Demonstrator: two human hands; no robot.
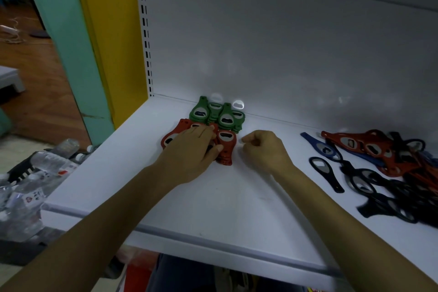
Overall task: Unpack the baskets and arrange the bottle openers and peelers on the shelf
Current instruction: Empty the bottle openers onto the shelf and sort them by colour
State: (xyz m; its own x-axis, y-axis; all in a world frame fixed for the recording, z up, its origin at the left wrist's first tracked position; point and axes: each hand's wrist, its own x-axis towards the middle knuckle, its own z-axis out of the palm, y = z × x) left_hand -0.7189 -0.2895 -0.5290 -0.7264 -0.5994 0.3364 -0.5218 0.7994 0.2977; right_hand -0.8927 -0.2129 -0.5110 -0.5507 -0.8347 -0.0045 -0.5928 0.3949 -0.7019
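- While the left hand lies flat over the red openers, fingers straight and thumb against the side of the stack, its grip is wide: it presses and holds nothing. Judged purpose: squaring the red stacks into a tidy row.
- Right hand rests on the shelf just right of the red openers. Grip narrow, fingers curled in, nothing visible in them. Probably placed to fence the stack from that side.
- Green openers sit directly behind the red openers, touching them, close to the back panel. The sorting seems to be by colour.
- Loose pile of long black, red and blue openers lies well right of the red openers, unsorted.
- Containers: no basket in view. No peelers identifiable.
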